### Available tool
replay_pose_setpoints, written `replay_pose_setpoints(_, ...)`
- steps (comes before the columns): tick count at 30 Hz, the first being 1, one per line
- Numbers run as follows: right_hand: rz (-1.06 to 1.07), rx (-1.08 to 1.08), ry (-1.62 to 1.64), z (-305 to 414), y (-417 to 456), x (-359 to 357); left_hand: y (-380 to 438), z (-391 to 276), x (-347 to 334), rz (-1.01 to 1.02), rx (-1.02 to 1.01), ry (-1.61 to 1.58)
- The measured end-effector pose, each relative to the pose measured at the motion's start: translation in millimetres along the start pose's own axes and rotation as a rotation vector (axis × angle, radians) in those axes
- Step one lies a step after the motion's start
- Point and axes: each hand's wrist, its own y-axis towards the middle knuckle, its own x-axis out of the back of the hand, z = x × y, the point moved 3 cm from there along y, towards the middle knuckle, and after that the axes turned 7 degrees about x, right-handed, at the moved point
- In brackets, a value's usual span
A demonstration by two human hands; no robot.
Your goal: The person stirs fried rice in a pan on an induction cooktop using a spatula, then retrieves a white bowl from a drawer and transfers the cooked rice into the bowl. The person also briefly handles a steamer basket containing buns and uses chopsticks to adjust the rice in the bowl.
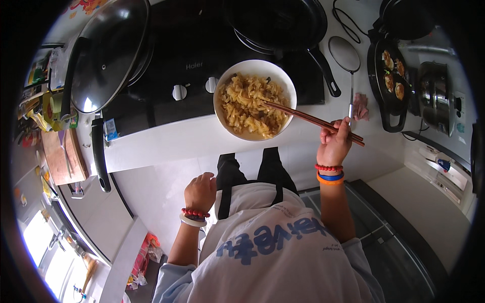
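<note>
In front of me a white bowl (285,81) sits at the front edge of the hob, overlapping the worktop. Cooked, golden-brown chopped food (250,102), glossy and in small strips, fills much of it. My right hand (335,142) grips a pair of reddish-brown wooden chopsticks (303,114) near their rear ends. Their tips touch the food at the bowl's middle. Close to my waist hangs my left hand (201,191), palm turned away, apart from the bowl. Its fingers are mostly hidden, so whether they are curled around anything does not show.
A lidded pan (108,57) stands on the black Haier hob (178,111) at left, its handle (99,155) jutting forward. Behind the bowl is a black frying pan (280,22). Rightward lie a mesh skimmer (344,53) and an electric griddle (392,121) with several browned pieces. A wooden board (57,151) is far left.
</note>
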Motion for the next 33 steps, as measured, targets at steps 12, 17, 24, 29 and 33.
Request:
replay_pose_setpoints(12,0.223,-0.451,0.546,59.2,-5.8,3.6,3.2,6.2,-10.4,0.031,-0.027,0.036)
replay_pose_setpoints(17,0.232,-0.566,0.603,112.4,-29.8,-17.0,4.5,7.1,-8.4,0.039,-0.015,0.026)
replay_pose_setpoints(24,0.499,-0.714,0.756,148.0,-59.5,-25.5,5.5,10.1,-12.4,0.09,0.003,0.051)
replay_pose_setpoints(29,0.581,-0.75,0.788,142.4,-54.1,-33.1,6.6,12.9,-10.9,0.068,0.013,0.05)
replay_pose_setpoints(33,0.381,-0.41,0.644,100.6,-9.0,-16.6,5.2,17.0,-9.1,0.04,0.02,0.024)
